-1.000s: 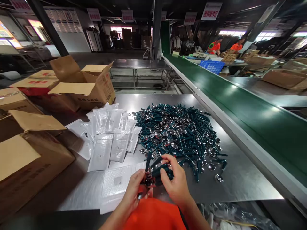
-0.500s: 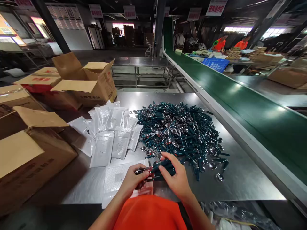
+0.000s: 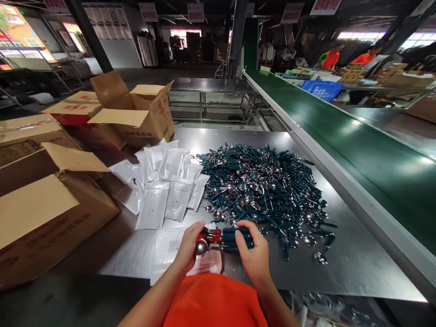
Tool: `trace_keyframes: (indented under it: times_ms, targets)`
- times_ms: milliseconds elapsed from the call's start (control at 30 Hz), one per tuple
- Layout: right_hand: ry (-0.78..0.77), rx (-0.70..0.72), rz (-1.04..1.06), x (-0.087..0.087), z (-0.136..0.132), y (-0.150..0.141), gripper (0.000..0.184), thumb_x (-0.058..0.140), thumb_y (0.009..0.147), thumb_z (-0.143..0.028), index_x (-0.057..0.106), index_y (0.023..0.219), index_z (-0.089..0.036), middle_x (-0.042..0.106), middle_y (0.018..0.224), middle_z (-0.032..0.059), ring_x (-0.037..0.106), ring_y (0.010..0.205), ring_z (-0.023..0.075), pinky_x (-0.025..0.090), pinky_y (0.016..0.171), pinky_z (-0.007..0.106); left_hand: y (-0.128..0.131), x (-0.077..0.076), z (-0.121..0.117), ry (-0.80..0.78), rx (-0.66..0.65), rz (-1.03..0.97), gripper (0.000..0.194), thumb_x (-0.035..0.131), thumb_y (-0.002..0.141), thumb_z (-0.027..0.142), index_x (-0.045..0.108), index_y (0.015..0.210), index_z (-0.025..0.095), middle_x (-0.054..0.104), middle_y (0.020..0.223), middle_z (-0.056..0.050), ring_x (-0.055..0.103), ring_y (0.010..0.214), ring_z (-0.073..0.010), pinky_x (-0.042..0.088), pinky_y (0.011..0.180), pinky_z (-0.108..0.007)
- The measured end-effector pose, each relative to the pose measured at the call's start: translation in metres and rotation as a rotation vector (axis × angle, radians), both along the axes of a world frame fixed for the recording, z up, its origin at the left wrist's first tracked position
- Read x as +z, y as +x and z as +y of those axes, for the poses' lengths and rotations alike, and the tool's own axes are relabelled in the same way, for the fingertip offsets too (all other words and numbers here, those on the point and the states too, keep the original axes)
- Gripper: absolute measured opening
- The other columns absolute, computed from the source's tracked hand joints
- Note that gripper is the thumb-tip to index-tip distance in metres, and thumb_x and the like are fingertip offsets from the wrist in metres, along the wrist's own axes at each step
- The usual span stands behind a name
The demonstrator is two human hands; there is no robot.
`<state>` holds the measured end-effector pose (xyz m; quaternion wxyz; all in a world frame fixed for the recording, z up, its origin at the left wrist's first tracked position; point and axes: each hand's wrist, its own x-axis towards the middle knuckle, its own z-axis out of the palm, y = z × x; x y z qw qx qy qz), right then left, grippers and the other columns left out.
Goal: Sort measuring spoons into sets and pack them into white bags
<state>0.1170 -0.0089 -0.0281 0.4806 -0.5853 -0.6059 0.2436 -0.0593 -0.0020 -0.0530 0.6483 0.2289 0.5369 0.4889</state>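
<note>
Between my hands is a bundle of cutlery (image 3: 235, 238) with dark green handles and shiny metal heads, spoons and forks among them. My left hand (image 3: 189, 245) is closed around the metal heads. On the handle end, my right hand (image 3: 254, 250) grips with thumb and fingers. The bundle lies level, its handles lined up side by side. Beneath it and to the left is a white bubble mailer (image 3: 166, 250) on the metal table. Just beyond my hands spreads a large pile of the same green-handled cutlery (image 3: 259, 181).
More white bubble mailers (image 3: 153, 204) lie left of the pile. Open cardboard boxes (image 3: 85, 218) stand along the left side. A green conveyor belt (image 3: 357, 154) runs along the right. Past it are a blue basket (image 3: 322, 90) and people in orange.
The cutlery in my hands has gone from loosely angled to a level, lined-up bundle. My view has turned slightly left, so the surroundings sit further right.
</note>
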Motion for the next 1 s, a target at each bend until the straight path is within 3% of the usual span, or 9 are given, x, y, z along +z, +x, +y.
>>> trace_keyframes:
  times_ms: [167,300,400,467,533,633,833,900,1000]
  targets:
    - [-0.254,-0.017,0.128,-0.013,-0.001,-0.006,0.03,0.057,0.083,-0.049,0.065,0.078,-0.021,0.07,0.08,0.005,0.065,0.078,0.0246,0.052,0.075,0.035,-0.001,-0.014,0.003,0.02,0.059,0.102,0.044,0.073,0.064,0.057,0.05,0.062,0.019,0.051,0.045,0.005,0.04,0.031,-0.008,0.023,0.026,-0.017]
    - [-0.281,-0.08,0.193,-0.02,-0.003,-0.009,0.03,0.063,0.077,-0.05,0.067,0.082,-0.02,0.071,0.084,0.0063,0.065,0.082,0.0254,0.053,0.077,0.035,-0.002,-0.022,0.003,0.015,0.094,0.103,0.048,0.074,0.062,0.049,0.066,0.096,0.016,0.061,0.055,0.003,0.05,0.038,-0.011,0.03,0.029,-0.019]
    - [-0.35,-0.108,0.27,-0.025,-0.003,-0.01,0.039,0.068,0.072,-0.051,0.067,0.097,-0.02,0.071,0.094,0.0078,0.067,0.085,0.0263,0.056,0.072,0.034,-0.005,-0.03,0.003,0.013,0.083,0.158,0.036,0.07,0.063,0.049,0.066,0.073,0.014,0.059,0.053,0.001,0.047,0.036,-0.0097,0.028,0.031,-0.019]
    - [-0.475,-0.077,0.356,-0.029,-0.002,-0.011,0.043,0.067,0.072,-0.056,0.064,0.098,-0.021,0.07,0.089,0.0068,0.068,0.077,0.0261,0.056,0.058,0.032,-0.006,-0.036,0.002,0.005,0.06,0.21,0.037,0.067,0.066,0.05,0.058,0.057,0.015,0.054,0.047,0.002,0.042,0.032,-0.0084,0.025,0.03,-0.02]
    - [-0.597,-0.045,0.433,-0.034,-0.001,-0.011,0.042,0.065,0.073,-0.061,0.062,0.091,-0.022,0.068,0.078,0.0039,0.067,0.064,0.025,0.052,0.042,0.029,-0.006,-0.041,0.001,0.001,0.042,0.266,0.037,0.063,0.068,0.05,0.057,0.056,0.016,0.052,0.046,0.003,0.04,0.032,-0.0082,0.025,0.03,-0.02]
    - [-0.65,-0.061,0.492,-0.041,0.001,-0.012,0.043,0.07,0.069,-0.06,0.061,0.086,-0.022,0.064,0.068,0.0004,0.065,0.056,0.0237,0.048,0.034,0.027,-0.003,-0.047,-0.001,-0.002,-0.01,0.354,0.039,0.055,0.073,0.054,0.056,0.061,0.017,0.051,0.05,0.002,0.043,0.037,-0.0096,0.031,0.033,-0.021]
    - [-0.641,-0.206,0.567,-0.066,0.004,0.01,0.042,0.075,0.062,-0.053,0.061,0.085,-0.021,0.062,0.063,-0.0022,0.062,0.05,0.0196,0.045,0.033,0.025,-0.016,-0.057,0.005,0.067,-0.311,0.651,0.054,0.023,0.092,0.054,0.056,0.114,0.018,0.065,0.095,-0.009,0.065,0.074,-0.0202,0.049,0.052,-0.028]
    - [-0.64,-0.277,0.593,-0.076,0.001,0.025,0.043,0.076,0.06,-0.052,0.06,0.084,-0.02,0.06,0.062,-0.0031,0.06,0.048,0.0183,0.044,0.033,0.024,-0.024,-0.067,0.006,0.128,-0.458,0.821,0.042,0.032,0.092,0.044,0.058,0.111,0.018,0.063,0.105,-0.012,0.063,0.091,-0.024,0.052,0.07,-0.034]
    - [-0.65,-0.377,0.618,-0.09,-0.005,0.046,0.044,0.076,0.055,-0.051,0.059,0.08,-0.019,0.058,0.058,-0.0032,0.058,0.047,0.0186,0.043,0.032,0.025,-0.025,-0.088,0.005,0.264,-0.773,1.024,0.016,0.055,0.082,0.026,0.065,0.089,0.016,0.065,0.104,-0.014,0.06,0.1,-0.0291,0.047,0.087,-0.043]
